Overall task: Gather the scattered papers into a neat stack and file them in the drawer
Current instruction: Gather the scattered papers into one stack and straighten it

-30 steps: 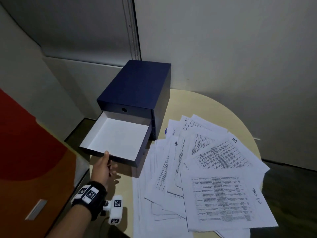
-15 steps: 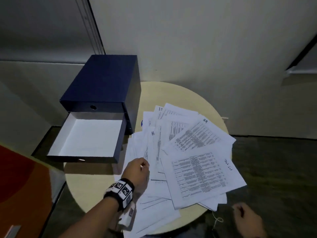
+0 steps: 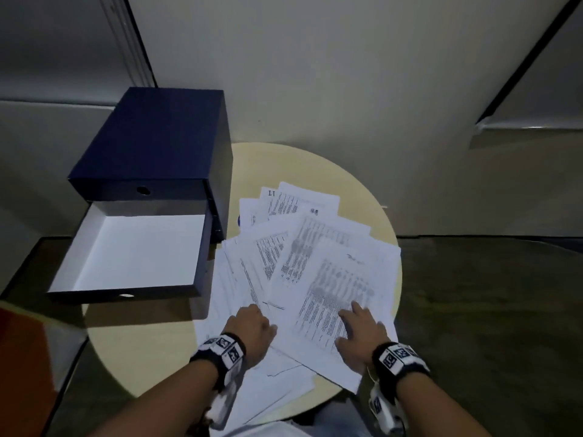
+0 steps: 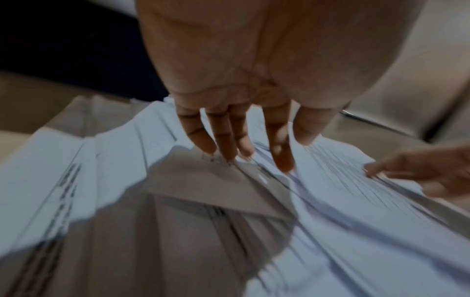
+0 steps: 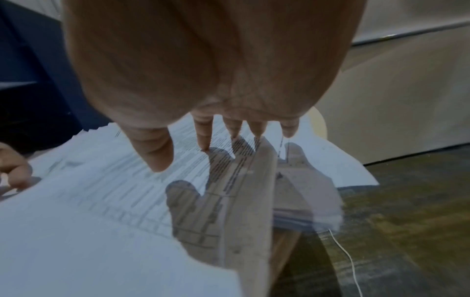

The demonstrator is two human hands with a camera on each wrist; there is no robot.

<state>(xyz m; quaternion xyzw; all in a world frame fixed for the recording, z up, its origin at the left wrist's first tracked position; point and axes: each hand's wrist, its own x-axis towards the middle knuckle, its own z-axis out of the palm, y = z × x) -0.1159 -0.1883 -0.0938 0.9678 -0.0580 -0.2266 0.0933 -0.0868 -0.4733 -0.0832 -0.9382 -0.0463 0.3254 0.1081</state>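
Several printed white papers [image 3: 303, 263] lie fanned and overlapping on the round cream table [image 3: 148, 348]. My left hand [image 3: 252, 326] rests on the near left sheets, its straight fingers [image 4: 229, 144] touching the papers [image 4: 330, 201]. My right hand [image 3: 359, 329] lies flat on the top right sheet, its fingers [image 5: 203, 136] spread down onto the papers [image 5: 89, 191]. Neither hand grips anything. To the left stands a dark blue drawer box [image 3: 157, 137]; its lower drawer [image 3: 132, 250] is pulled out and shows a bare white inside.
The table is small; some sheets overhang its near edge [image 3: 284, 402]. The drawer juts past the table's left edge. A wall stands close behind. Dark floor [image 3: 489, 310] lies to the right, and an orange-red surface [image 3: 22, 357] sits at lower left.
My left hand left the drawer front and moved right onto the papers. My right hand came up from below the table onto the top sheet, and the sheets have shifted closer together.
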